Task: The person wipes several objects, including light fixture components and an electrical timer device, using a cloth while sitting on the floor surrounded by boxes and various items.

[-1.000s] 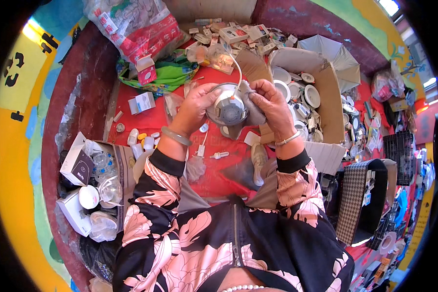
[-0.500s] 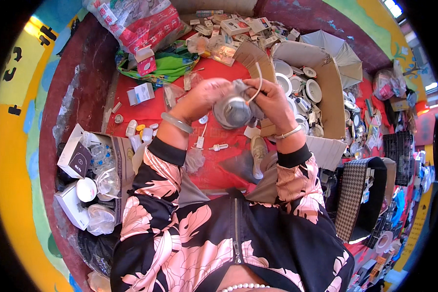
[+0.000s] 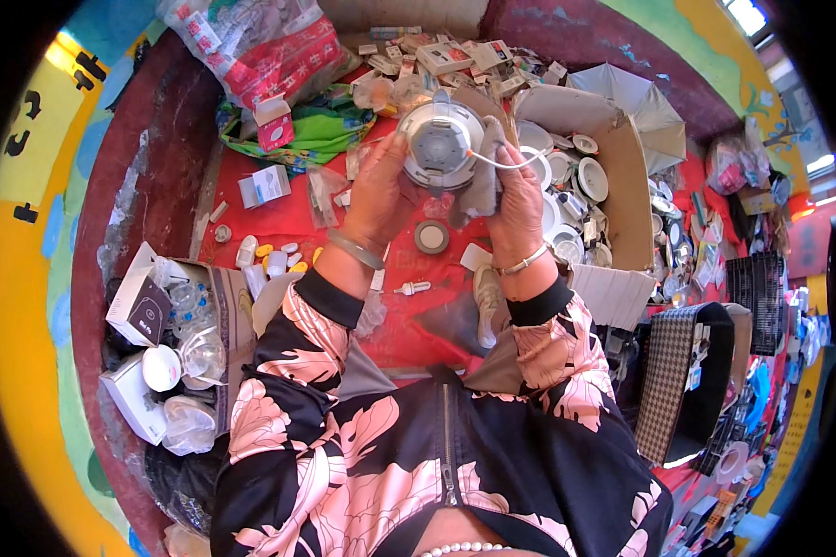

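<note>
A round downlight (image 3: 439,144) with a grey back is held up in front of me. My left hand (image 3: 379,195) grips its left edge, thumb along the rim. My right hand (image 3: 516,202) is closed on a grey cloth (image 3: 483,186) at the light's right side. A white cable (image 3: 522,166) runs from the downlight's back across the right fingers. Below, on the red ground sheet (image 3: 395,339), lie a small round light (image 3: 431,237) and a white bulb-like piece (image 3: 412,289).
To the right stands an open cardboard box (image 3: 622,213) full of round white lights. Small boxes (image 3: 446,58) pile up at the back. A bulging plastic bag (image 3: 269,56) sits far left, above a green cloth (image 3: 306,139). Another carton (image 3: 237,316) holds plastic-wrapped items at left.
The downlight has turned and moved up and left, showing its round back. The cloth now hangs beside it in my right hand. The small round light on the sheet has come into view.
</note>
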`<state>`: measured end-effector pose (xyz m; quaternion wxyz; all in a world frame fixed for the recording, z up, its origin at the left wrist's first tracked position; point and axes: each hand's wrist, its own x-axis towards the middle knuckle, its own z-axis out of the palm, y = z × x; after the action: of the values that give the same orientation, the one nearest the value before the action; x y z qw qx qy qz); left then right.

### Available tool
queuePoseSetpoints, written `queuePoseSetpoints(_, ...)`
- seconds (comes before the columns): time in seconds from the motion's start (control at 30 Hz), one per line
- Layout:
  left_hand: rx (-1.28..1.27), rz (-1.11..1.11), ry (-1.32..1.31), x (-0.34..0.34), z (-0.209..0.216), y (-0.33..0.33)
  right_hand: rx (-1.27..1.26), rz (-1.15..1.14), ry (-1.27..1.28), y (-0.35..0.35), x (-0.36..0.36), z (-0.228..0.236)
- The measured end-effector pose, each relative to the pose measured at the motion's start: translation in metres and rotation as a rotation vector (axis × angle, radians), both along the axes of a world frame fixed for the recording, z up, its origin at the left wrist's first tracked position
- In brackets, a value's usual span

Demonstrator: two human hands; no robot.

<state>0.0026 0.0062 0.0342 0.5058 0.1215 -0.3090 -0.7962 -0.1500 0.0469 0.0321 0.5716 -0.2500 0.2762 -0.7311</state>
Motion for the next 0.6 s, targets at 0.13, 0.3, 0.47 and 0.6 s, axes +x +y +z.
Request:
queuePoseSetpoints(0.13,-0.065,0.039,-0.111,0.013,-0.011,-0.014,-0.016,0.273,0.002,0.001,-0.01,0.005)
queuePoseSetpoints(0.3,-0.224,0.005,-0.347,0.025,0.006,-0.014,0.006,0.366,0.174,0.002,-0.033,0.004)
queuePoseSetpoints(0.47,-0.634,0.019,-0.759,0.03,0.0,-0.007,0.049,0.329,0.587,0.003,-0.04,0.014)
queuePoseSetpoints(0.6,-0.663,-0.048,-0.798,0.033,0.0,-0.007,-0.011,0.331,0.775,0.002,-0.034,0.009)
